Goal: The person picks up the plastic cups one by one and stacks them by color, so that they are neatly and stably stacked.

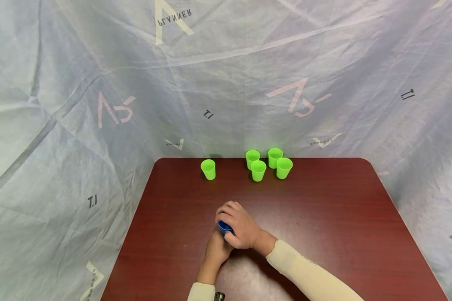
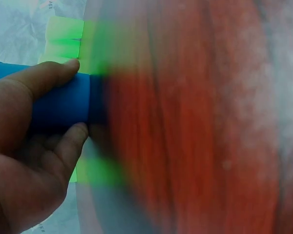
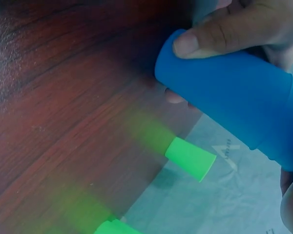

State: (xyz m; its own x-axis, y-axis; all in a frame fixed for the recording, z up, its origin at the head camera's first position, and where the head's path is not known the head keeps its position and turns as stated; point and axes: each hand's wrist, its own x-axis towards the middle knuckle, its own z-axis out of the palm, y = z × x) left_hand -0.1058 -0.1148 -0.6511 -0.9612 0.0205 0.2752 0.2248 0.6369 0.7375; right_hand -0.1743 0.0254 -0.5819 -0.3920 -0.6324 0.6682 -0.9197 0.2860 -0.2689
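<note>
Both hands hold a nested stack of blue cups [image 1: 225,227] above the near middle of the table, its mouth facing up. My left hand [image 1: 217,247] grips it low down. In the left wrist view the thumb and a finger of the left hand [image 2: 36,122] curl round the blue cup wall [image 2: 63,100]. Higher up, my right hand [image 1: 241,225] curls over the rim and hides part of it. In the right wrist view the stack [image 3: 224,87] tilts, with overlapping rims at its right end and the left thumb [image 3: 188,44] near its base.
At the far edge of the dark red table [image 1: 324,217] stands a lone green cup [image 1: 209,170]. Right of it, several green cups [image 1: 258,171] are grouped closely, mouths up. A grey printed sheet [image 1: 226,83] hangs behind and on both sides.
</note>
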